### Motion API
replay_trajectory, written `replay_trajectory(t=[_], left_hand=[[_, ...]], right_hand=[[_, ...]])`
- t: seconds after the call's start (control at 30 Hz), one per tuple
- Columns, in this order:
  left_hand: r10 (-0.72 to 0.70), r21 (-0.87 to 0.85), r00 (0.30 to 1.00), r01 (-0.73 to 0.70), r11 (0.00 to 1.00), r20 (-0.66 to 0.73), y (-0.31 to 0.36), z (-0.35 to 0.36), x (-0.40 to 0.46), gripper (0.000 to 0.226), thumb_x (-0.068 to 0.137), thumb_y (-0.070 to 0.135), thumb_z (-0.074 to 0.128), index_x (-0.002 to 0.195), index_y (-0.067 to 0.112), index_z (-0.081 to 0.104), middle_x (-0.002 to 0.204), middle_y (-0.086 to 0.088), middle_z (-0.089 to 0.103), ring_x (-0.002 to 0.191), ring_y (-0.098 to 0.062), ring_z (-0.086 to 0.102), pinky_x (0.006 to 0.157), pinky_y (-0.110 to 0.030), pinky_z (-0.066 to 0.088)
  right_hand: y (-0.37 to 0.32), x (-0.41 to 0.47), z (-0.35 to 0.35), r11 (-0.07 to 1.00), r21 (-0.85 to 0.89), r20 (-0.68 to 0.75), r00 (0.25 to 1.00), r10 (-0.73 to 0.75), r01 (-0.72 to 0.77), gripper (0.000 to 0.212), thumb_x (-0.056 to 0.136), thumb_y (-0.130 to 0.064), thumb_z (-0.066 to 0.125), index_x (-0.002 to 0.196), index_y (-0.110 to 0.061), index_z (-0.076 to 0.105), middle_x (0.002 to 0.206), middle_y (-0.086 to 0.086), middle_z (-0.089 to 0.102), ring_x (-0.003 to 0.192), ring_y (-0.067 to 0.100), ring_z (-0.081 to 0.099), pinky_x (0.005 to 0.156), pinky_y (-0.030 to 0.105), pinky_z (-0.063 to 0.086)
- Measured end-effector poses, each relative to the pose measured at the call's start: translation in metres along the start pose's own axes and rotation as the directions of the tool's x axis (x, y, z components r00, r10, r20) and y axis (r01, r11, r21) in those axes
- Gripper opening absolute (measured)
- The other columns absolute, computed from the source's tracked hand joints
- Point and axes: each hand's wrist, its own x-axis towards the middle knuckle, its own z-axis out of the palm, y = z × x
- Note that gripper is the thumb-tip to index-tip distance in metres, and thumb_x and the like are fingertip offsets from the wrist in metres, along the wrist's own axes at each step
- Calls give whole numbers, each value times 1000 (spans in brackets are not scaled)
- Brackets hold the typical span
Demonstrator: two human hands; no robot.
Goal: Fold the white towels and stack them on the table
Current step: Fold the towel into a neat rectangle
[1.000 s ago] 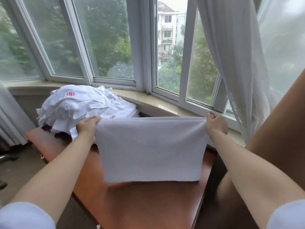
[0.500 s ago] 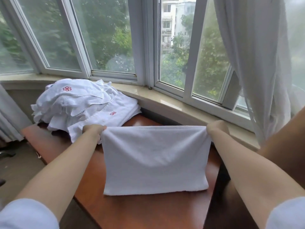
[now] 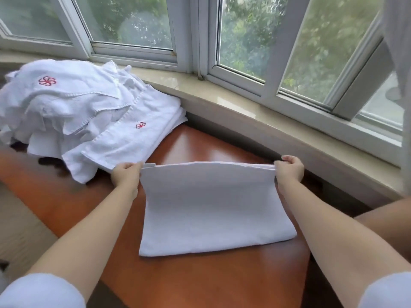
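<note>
The person holds one white towel (image 3: pixel 213 207) by its two far corners over the reddish-brown counter (image 3: pixel 200 283). The left hand (image 3: pixel 125 175) grips the corner at 9 o'clock of the towel's top edge, fingers curled round the cloth with the thumb pinching on top. The right hand (image 3: pixel 290 168) grips the opposite corner at 3 o'clock, its fingers likewise curled and pinching the doubled edge. Between the hands the top edge is stretched nearly straight and shows two layers, so the towel is already folded once. The far part is lifted and slopes down toward the person; the near edge, at 6 o'clock, lies flat on the counter.

At 10 o'clock from the towel sits a loose pile (image 3: pixel 73 112) of white towels, crumpled and unfolded, on the far left of the counter. Two of them show a small red flower mark. The pile's nearest edge lies just beside the left hand; whether they touch cannot be told.

Beyond the counter, from 11 to 2 o'clock, runs a pale curved sill (image 3: pixel 255 112) under white-framed windows (image 3: pixel 191 32) with green trees outside. A sheer curtain (image 3: pixel 400 41) hangs at 2 o'clock.
</note>
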Motion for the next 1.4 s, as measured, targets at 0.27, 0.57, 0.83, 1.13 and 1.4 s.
replay_trajectory(t=[0.27, 0.57, 0.83, 1.13, 1.4], left_hand=[[-364, 48, 930, 361, 931, 53, -61, -14, -23, 17, 74, -14, 55, 70, 2, 50, 63, -12, 46, 52, -22, 43, 51, -26, 36], [-437, -141, 899, 437, 889, 31, -80, -53, -82, 17, 75, -10, 41, 86, -1, 50, 75, -11, 47, 58, -23, 44, 48, -24, 34], [-175, 488, 985, 150, 860, 5, -126, -66, -80, 29, 77, -4, 50, 101, -8, 66, 107, -27, 65, 101, -41, 61, 85, -41, 52], [-352, 474, 924, 245, 846, 151, -126, -60, -79, 37, 78, 13, 74, 108, -4, 58, 107, -18, 65, 91, -32, 63, 77, -36, 53], [-437, 238, 869, 385, 892, 231, -109, -85, -132, 36, 78, 14, 65, 111, 6, 51, 93, -9, 58, 67, -22, 63, 51, -26, 50]], right_hand=[[68, -14, -18, 872, -321, 17, 918, 395, -369, 50, 89, -3, 51, 139, -3, 43, 138, 17, 48, 124, 37, 48, 104, 38, 41], [80, -56, -56, 980, -126, -147, 980, 138, -157, 32, 83, -9, 44, 107, -23, 61, 101, 3, 58, 92, 26, 54, 76, 28, 37], [120, -62, -77, 884, -430, -24, 981, 191, -182, 27, 87, -10, 52, 110, -6, 65, 99, 16, 63, 80, 30, 53, 73, 30, 42], [122, -68, -74, 819, -449, 82, 897, 435, -356, 55, 87, -21, 58, 138, -5, 46, 139, 16, 48, 126, 35, 47, 102, 42, 42], [101, -95, -88, 853, -199, 169, 841, 514, -482, 64, 84, -7, 68, 140, 4, 38, 136, 19, 52, 118, 34, 54, 101, 38, 45]])
